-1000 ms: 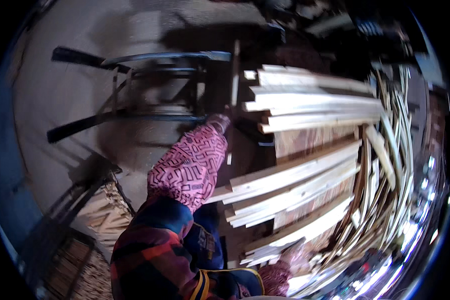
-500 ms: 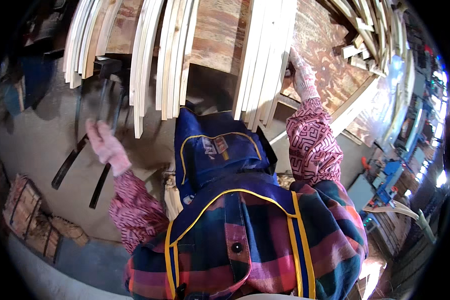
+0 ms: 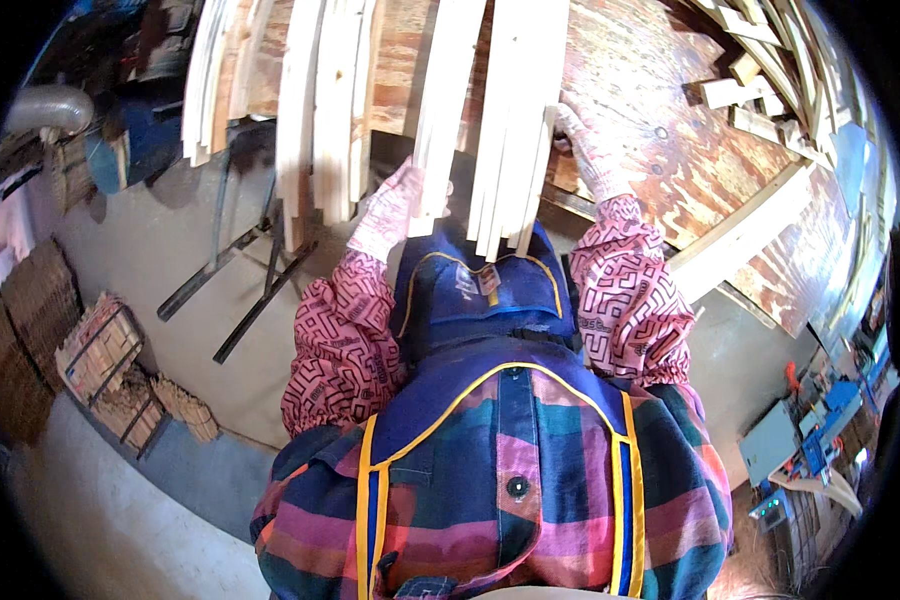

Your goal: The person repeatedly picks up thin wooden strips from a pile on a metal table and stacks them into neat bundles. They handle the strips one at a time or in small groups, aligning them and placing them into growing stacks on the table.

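Long pale wooden strips lie in bundles on a plywood table, their near ends jutting over its edge. My left hand (image 3: pixel 388 212), in a light glove, is closed around the near end of a wooden strip (image 3: pixel 444 110) left of the middle bundle; a bit of finger shows past the strip's right side. Against the right edge of the middle bundle of strips (image 3: pixel 515 120) rests my right hand (image 3: pixel 588 150), also gloved, its fingers stretched along the wood and partly hidden by it. More strips (image 3: pixel 315 110) lie left of my left hand.
Bare plywood (image 3: pixel 660 110) spreads right of the strips, with a pale board (image 3: pixel 745 225) along its near edge. Short offcuts (image 3: pixel 745 90) pile at the far right. Black metal legs (image 3: pixel 260 310) stand at left, near a strapped wood bundle (image 3: pixel 105 350). Blue equipment (image 3: pixel 830 420) stands lower right.
My left hand has moved right and up from free air to grip a strip. That strip now stands apart from the middle bundle. My right hand stays by the bundle's edge; the view has shifted.
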Demonstrator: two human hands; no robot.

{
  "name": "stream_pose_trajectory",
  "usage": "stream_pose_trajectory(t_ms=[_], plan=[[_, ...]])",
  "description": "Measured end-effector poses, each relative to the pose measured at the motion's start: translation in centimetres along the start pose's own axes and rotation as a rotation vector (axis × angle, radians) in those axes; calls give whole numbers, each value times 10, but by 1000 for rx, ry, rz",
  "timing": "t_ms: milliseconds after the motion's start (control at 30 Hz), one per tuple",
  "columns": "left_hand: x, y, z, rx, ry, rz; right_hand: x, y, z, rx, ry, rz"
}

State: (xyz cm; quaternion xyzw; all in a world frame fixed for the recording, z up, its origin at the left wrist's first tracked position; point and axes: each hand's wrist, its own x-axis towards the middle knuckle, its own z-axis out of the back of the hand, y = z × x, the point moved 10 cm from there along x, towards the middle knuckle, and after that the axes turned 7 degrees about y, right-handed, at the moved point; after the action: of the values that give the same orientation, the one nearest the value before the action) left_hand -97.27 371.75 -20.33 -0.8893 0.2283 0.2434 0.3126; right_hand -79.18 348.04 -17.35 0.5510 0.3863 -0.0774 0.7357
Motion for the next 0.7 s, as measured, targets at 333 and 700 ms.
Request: stream_pose_trajectory(t_ms=[333, 700], plan=[[2, 4, 0, 226, 12, 22, -24, -12, 9, 63, -240, 61], [31, 14, -50, 1209, 51, 30, -198, -66, 184, -971, -1095, -287]])
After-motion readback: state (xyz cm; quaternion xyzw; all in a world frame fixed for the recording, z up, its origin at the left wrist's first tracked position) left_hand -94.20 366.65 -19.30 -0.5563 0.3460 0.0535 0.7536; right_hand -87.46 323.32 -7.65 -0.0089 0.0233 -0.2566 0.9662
